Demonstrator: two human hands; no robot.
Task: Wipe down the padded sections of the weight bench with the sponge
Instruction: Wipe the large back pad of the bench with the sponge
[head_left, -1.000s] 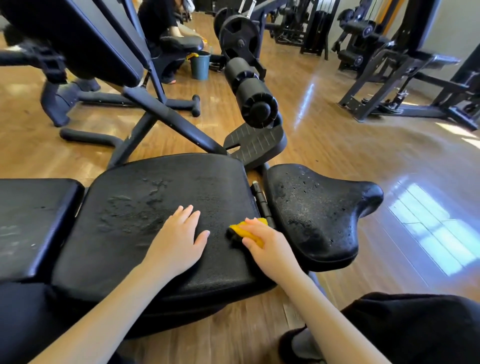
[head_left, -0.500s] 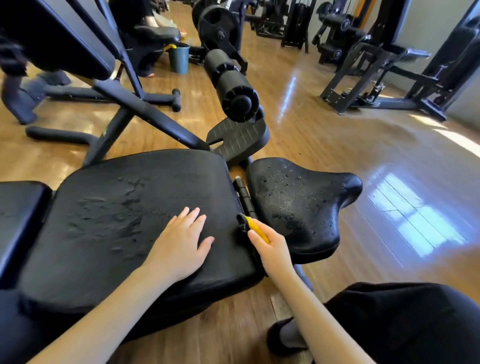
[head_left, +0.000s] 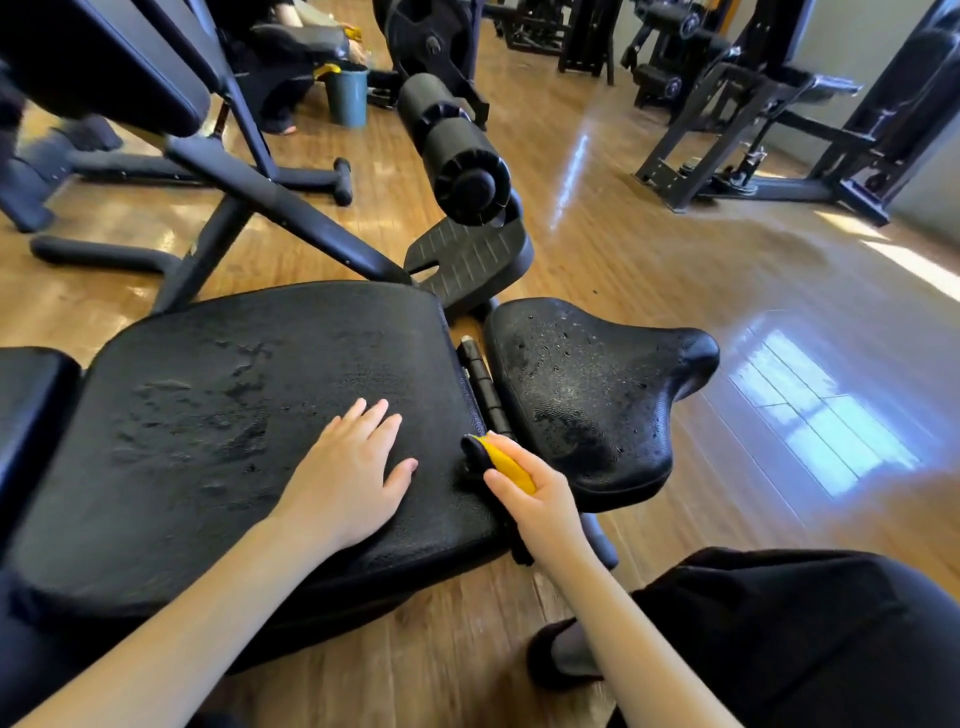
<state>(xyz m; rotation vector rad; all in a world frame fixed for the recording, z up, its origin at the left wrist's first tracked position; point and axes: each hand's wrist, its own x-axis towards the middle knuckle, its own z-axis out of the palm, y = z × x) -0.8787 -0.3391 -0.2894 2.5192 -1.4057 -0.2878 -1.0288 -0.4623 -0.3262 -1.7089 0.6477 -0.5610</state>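
The left hand (head_left: 345, 480) lies flat on the large black pad (head_left: 249, 431) of the weight bench, fingers (head_left: 371, 415) straight and slightly spread, palm down near the pad's 4 o'clock corner. The right hand (head_left: 530, 493) grips the yellow sponge (head_left: 506, 460), its fingers curled round it (the dark scouring face shows at the sponge's 10 o'clock end). The sponge is pressed against the right edge of the large pad, in the gap where the black hinge (head_left: 483, 379) separates it from the smaller seat pad (head_left: 587, 395) at 3 o'clock. Both pads carry droplets and wet streaks. At 12 o'clock from the hands a foam roller (head_left: 457, 156) stands above a ribbed footplate (head_left: 467, 260). Further off at 11 o'clock a teal bucket (head_left: 347, 101) sits on the wooden floor (head_left: 649, 291), beside a crouching person (head_left: 275, 62) in dark clothes.
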